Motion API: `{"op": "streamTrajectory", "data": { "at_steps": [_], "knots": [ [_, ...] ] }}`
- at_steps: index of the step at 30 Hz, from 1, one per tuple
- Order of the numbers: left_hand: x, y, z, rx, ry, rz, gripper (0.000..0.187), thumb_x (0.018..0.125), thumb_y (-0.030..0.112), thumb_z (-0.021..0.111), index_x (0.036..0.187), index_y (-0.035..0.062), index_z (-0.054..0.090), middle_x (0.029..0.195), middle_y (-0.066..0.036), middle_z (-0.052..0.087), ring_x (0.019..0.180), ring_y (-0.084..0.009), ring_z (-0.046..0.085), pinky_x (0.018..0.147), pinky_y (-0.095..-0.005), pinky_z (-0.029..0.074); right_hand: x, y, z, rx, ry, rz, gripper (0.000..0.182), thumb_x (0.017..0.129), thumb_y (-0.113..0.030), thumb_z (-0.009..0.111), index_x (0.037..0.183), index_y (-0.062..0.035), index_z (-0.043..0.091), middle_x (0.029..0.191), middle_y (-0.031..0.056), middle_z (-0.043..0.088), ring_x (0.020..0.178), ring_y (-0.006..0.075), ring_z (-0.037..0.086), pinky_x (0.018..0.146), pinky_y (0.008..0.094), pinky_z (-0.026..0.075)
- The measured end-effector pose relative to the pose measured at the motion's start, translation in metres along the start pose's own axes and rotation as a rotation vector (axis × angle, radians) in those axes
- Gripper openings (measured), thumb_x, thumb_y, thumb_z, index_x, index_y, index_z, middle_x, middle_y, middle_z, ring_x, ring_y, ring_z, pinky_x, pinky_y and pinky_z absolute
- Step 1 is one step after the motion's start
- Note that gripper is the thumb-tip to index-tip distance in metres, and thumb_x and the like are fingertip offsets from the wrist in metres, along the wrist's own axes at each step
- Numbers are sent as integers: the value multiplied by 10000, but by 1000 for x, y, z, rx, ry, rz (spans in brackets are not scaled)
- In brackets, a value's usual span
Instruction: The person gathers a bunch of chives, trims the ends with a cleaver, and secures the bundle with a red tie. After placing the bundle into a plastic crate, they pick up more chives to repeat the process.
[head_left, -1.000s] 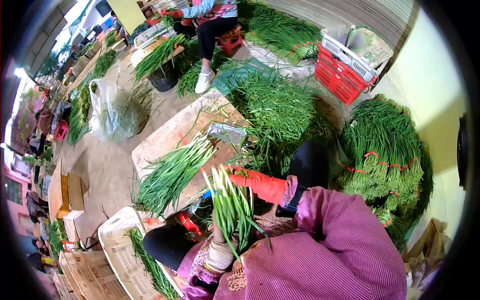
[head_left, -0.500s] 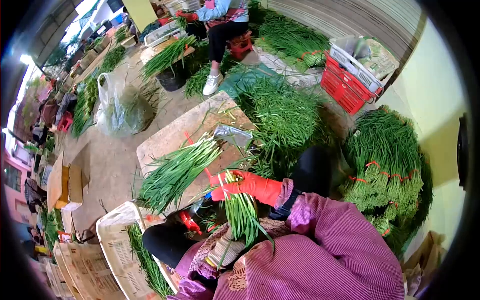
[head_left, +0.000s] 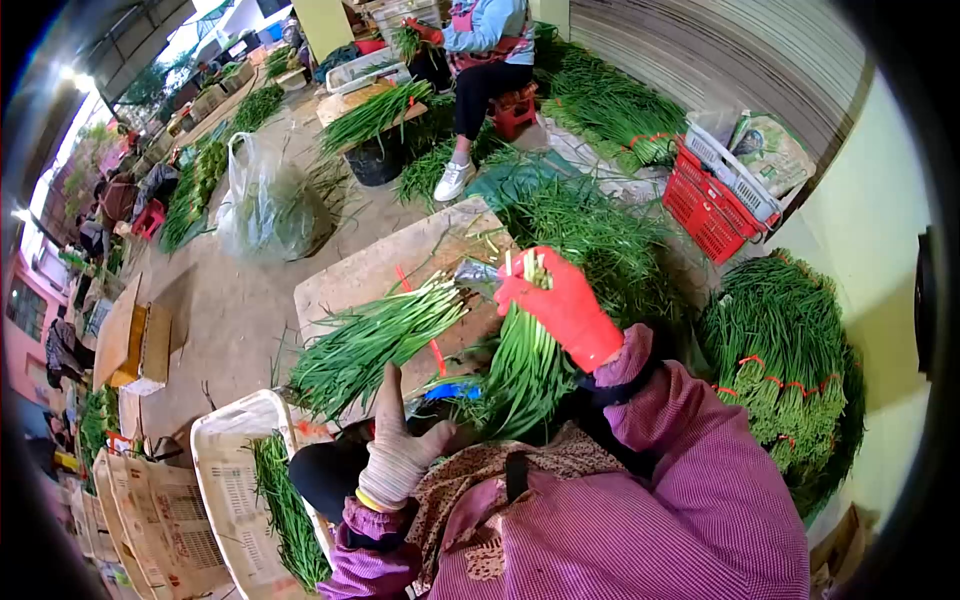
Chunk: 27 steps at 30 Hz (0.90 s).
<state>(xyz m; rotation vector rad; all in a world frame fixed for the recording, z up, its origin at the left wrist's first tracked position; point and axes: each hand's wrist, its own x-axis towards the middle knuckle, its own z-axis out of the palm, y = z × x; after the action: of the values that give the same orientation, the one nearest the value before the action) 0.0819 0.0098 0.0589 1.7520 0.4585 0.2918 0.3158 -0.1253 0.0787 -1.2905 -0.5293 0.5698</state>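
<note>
My right hand (head_left: 560, 305), in an orange-red rubber glove, is closed round a bunch of garlic chives (head_left: 530, 360). Pale stem ends stick out above the fingers and green leaves hang down. My left hand (head_left: 402, 455), in a whitish knit glove, is empty, with its index finger stretched out and thumb apart. Just beyond that finger, a larger pile of garlic chives (head_left: 385, 335) lies on a wooden board (head_left: 350, 275), pale ends towards my right hand. Red ties (head_left: 437, 357) lie by the pile. A shiny metallic piece (head_left: 475, 275), partly hidden, is beside my right hand.
A cream plastic crate (head_left: 215, 460) with some greens stands at my left. Loose greens (head_left: 610, 240) are heaped beyond the board, and tied bundles (head_left: 780, 350) stand at right. A red basket (head_left: 710, 200) is behind them. Another person (head_left: 490, 60) sits ahead near a plastic bag (head_left: 265, 205).
My right hand has moved up and forward with the bunch, to the board's near right edge. My left hand has come out from below the bunch, fingers apart. The view has shifted slightly.
</note>
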Motion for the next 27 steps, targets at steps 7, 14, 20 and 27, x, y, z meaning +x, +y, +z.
{"op": "streamTrajectory", "data": {
  "at_steps": [7, 14, 20, 27],
  "knots": [
    [34, -46, 106, -108, 224, 164, 1298, 510, 379, 916, 1458, -106, 173, 1356, -273, 423, 1239, -421, 430, 1072, -469, 329, -37, 46, 63, -205, 53, -94, 191, 868, -150, 707, 986, -42, 603, 866, 74, 682, 778, 129, 633, 700, 306, 519],
    [37, -61, 112, -143, 318, 57, 1053, 743, 40, 784, 1543, 73, 98, 1320, -134, 525, 1190, -242, 544, 961, -354, 487, -22, 74, 64, 5, 2, 135, 375, 885, -142, 706, 1218, -25, 578, 1119, 62, 662, 994, 124, 608, 877, 277, 493],
    [47, -56, 73, -959, 181, -261, 475, 803, 38, 691, 1253, 30, 538, 1123, -77, 633, 985, -189, 639, 860, -322, 536, -27, 53, 68, 54, -272, 82, 706, 996, -345, 562, 1533, -45, 216, 1489, 184, 397, 1361, 215, 401, 1104, 309, 324],
    [38, -85, 17, -1444, -36, -184, 441, 858, 209, 667, 1255, 83, 522, 993, -66, 633, 979, -247, 625, 931, -455, 512, -93, 94, 52, -246, -579, 203, 969, 878, -454, 693, 1543, -22, 137, 1417, 220, 469, 1334, 272, 430, 1118, 347, 313]
  ]
}}
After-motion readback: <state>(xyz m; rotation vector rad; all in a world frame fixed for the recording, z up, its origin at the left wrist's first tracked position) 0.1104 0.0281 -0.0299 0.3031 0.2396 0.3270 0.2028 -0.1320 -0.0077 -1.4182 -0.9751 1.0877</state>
